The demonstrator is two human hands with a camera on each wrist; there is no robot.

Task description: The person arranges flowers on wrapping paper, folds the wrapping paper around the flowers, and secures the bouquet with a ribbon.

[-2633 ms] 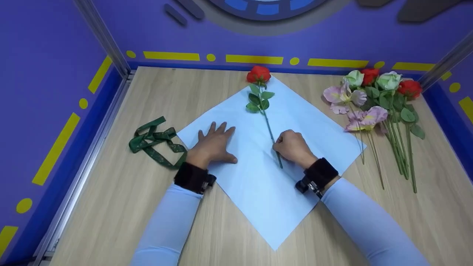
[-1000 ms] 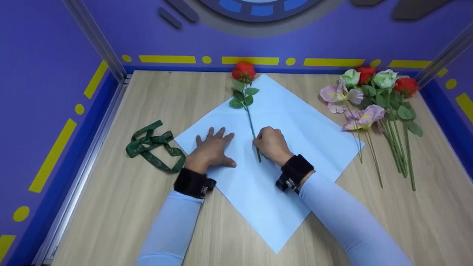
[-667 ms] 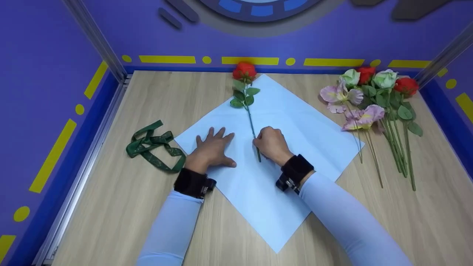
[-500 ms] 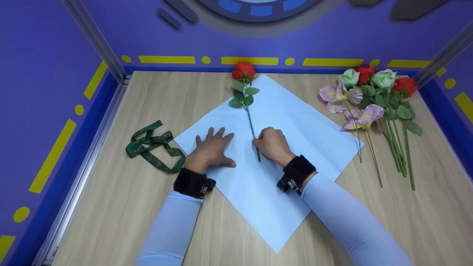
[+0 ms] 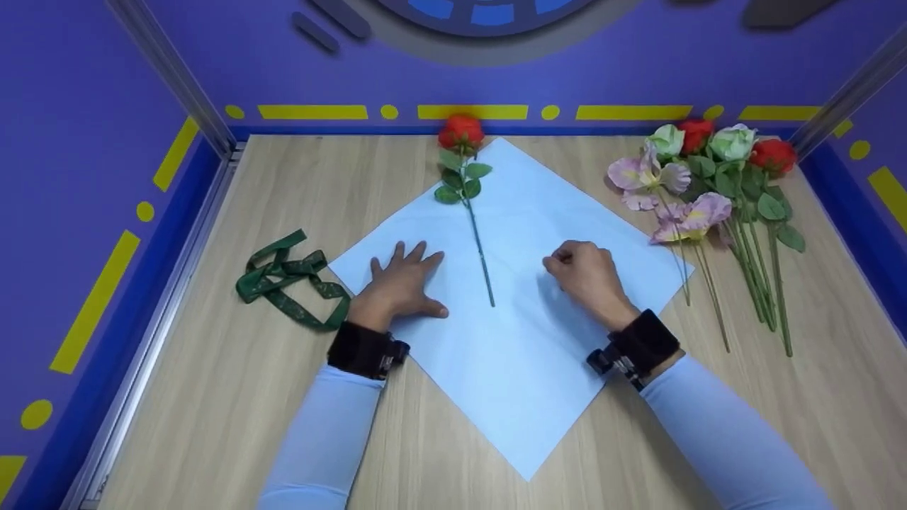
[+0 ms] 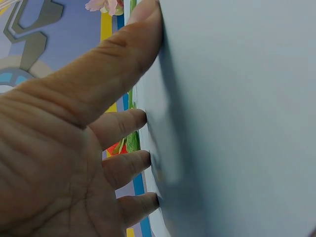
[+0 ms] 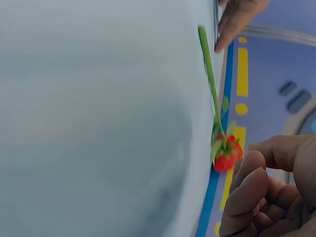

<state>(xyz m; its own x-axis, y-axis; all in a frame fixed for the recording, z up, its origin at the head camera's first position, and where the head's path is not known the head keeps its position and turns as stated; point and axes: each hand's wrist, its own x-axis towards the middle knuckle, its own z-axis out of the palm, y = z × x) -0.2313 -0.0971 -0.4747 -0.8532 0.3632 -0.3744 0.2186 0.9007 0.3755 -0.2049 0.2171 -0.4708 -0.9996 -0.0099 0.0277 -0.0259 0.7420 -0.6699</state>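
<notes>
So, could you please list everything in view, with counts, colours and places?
paper sheet: one, pale blue-white, mid-table
single rose: one, red with green leaves, lying on the paper, bloom past its far-left edge
ribbon: one, dark green, left of the paper
red roses: two, red, far right
pale roses: two, whitish green, among them
ruffled flowers: two, pink-purple, beside those
table: one, light wood, beneath
walls: three, purple-blue with yellow marks, back and sides
metal posts: two, grey, back corners
wrist straps: two, black, on the wrists
sleeves: two, pale blue, forearms
left hand: one, bare, spread on the paper
right hand: one, bare, over the paper, holding nothing
</notes>
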